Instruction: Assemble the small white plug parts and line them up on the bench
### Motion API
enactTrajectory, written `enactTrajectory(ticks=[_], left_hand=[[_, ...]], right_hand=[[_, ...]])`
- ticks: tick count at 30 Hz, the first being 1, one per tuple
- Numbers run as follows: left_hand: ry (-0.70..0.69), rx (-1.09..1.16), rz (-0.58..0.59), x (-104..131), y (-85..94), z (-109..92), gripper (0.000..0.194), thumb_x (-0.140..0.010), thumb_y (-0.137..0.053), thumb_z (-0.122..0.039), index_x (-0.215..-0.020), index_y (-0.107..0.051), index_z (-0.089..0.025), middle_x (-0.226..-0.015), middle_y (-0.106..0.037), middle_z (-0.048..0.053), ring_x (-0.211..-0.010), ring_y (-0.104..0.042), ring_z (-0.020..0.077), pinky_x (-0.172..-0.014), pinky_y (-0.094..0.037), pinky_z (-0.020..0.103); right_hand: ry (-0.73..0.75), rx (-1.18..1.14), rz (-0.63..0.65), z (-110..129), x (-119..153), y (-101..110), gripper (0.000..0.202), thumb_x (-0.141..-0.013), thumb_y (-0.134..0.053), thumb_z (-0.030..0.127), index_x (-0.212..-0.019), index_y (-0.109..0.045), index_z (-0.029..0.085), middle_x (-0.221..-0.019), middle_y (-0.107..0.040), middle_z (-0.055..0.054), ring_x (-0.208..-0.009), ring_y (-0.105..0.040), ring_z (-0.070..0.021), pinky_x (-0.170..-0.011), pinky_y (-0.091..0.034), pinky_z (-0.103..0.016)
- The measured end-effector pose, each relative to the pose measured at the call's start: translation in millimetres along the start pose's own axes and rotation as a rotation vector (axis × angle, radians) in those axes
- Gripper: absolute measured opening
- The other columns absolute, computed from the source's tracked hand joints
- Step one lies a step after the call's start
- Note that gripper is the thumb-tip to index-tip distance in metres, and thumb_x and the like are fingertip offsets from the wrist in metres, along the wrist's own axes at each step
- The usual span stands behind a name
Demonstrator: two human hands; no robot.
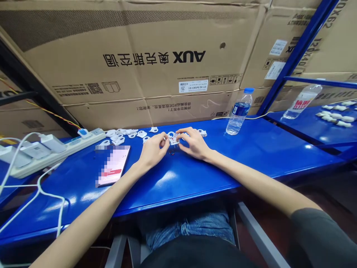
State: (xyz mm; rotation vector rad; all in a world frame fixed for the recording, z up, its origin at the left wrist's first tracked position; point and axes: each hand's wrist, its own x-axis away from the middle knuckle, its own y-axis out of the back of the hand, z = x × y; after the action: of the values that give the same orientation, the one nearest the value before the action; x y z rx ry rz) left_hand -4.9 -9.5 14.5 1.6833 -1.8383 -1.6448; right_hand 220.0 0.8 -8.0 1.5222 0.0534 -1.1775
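Observation:
Over the blue tabletop (164,178), both hands meet at a small white plastic part with a ring (173,137). The fingertips of my left hand (154,147) are pinched at its left edge. On the other side, my right hand (195,143) has its thumb and fingers curled around the right edge. A tiny dark and red piece (172,152) lies just below the part, too small to name. Several similar white ringed parts (122,134) are spread to the left of my left hand. Another white piece (202,132) sits behind my right hand, partly hidden.
A phone-like flat pink object (115,163) lies left of my forearm. A power strip (58,150) with chargers and white cables (41,190) occupies the left end. A water bottle (240,111) stands at right; a second bottle (302,101) and white pieces (337,115) are farther right. Cardboard boxes (134,29) stand behind.

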Motion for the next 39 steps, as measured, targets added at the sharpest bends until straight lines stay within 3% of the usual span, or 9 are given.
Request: enactTrajectory(ticks=[6,12,21,26,31,39], left_hand=[[0.009,0.015,0.096,-1,3.0,0,0.017,-0.094,-0.051,-0.028,-0.082,-0.061,-0.022,-0.065,-0.058,-0.002,-0.063,-0.052,0.0166,-0.067,-0.039,0.030],[0.066,0.129,0.088,-1,-0.4,2,0.021,-0.094,-0.052,-0.032,-0.082,-0.065,-0.021,-0.067,-0.063,-0.001,-0.063,-0.054,0.0160,-0.066,-0.042,0.029],[0.221,0.253,0.097,-4,-3.4,6,0.028,-0.093,-0.056,-0.044,-0.086,-0.069,-0.021,-0.085,-0.076,0.004,-0.079,-0.065,0.0210,-0.075,-0.049,0.032],[0.220,0.113,0.092,-2,-3.3,5,0.029,-0.097,-0.054,-0.046,-0.089,-0.067,-0.021,-0.077,-0.072,0.003,-0.071,-0.063,0.0203,-0.067,-0.044,0.031],[0.129,-0.054,0.190,2,-3.5,1,0.017,-0.095,-0.055,-0.035,-0.088,-0.064,-0.021,-0.073,-0.066,0.001,-0.067,-0.059,0.0192,-0.063,-0.036,0.031],[0.128,-0.085,0.234,3,-1.9,-2,0.016,-0.096,-0.054,-0.034,-0.089,-0.062,-0.021,-0.075,-0.065,0.001,-0.070,-0.059,0.0193,-0.063,-0.034,0.031]], right_hand=[[0.002,-0.039,0.020,-1,0,0,0.017,-0.097,-0.059,0.023,-0.112,-0.068,0.024,-0.136,-0.066,-0.010,-0.124,-0.059,-0.0287,-0.103,-0.048,-0.048],[0.018,-0.085,0.021,-3,0,1,0.018,-0.099,-0.056,0.024,-0.114,-0.067,0.025,-0.137,-0.066,-0.010,-0.126,-0.060,-0.0275,-0.104,-0.050,-0.047],[-0.017,-0.142,-0.001,-6,0,-2,0.017,-0.099,-0.058,0.024,-0.113,-0.066,0.025,-0.136,-0.066,-0.009,-0.127,-0.060,-0.0270,-0.108,-0.049,-0.048],[-0.095,-0.121,-0.007,-16,0,-8,0.015,-0.099,-0.059,0.024,-0.111,-0.067,0.024,-0.134,-0.066,-0.010,-0.125,-0.060,-0.0277,-0.107,-0.049,-0.048],[-0.214,-0.031,0.046,-27,1,-11,0.018,-0.099,-0.060,0.025,-0.115,-0.068,0.023,-0.133,-0.064,-0.012,-0.121,-0.061,-0.0293,-0.104,-0.048,-0.047],[-0.292,0.040,0.164,-25,-1,-6,0.019,-0.101,-0.057,0.024,-0.117,-0.068,0.024,-0.128,-0.067,-0.010,-0.114,-0.064,-0.0288,-0.097,-0.048,-0.043]])
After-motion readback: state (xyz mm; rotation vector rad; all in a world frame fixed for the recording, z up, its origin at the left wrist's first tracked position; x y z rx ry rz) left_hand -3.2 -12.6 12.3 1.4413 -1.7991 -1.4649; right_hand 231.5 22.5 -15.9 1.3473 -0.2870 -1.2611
